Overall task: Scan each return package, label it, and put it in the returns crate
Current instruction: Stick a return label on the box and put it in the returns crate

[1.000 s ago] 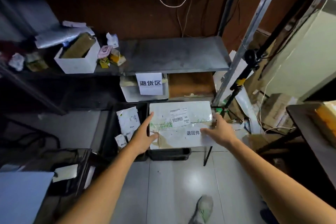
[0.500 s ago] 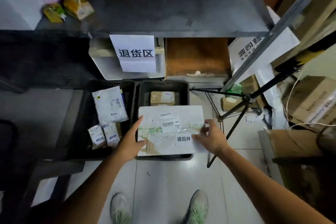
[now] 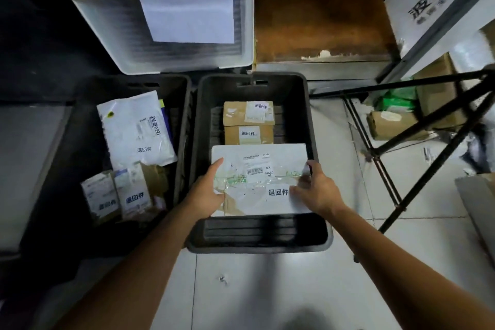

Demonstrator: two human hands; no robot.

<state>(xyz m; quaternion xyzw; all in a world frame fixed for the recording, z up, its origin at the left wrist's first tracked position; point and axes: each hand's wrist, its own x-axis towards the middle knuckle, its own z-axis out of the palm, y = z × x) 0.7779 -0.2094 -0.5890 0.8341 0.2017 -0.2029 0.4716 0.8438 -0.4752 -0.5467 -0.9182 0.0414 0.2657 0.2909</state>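
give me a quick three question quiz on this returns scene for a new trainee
1. True or false: both the left hand and the right hand hold the white package.
2. How many brown boxes lie in the right crate beyond that package? A one, B two, C four.
3. Fill in: the white mailer bag lies in the ___ crate.
Key: 1 true; 2 B; 3 left crate.
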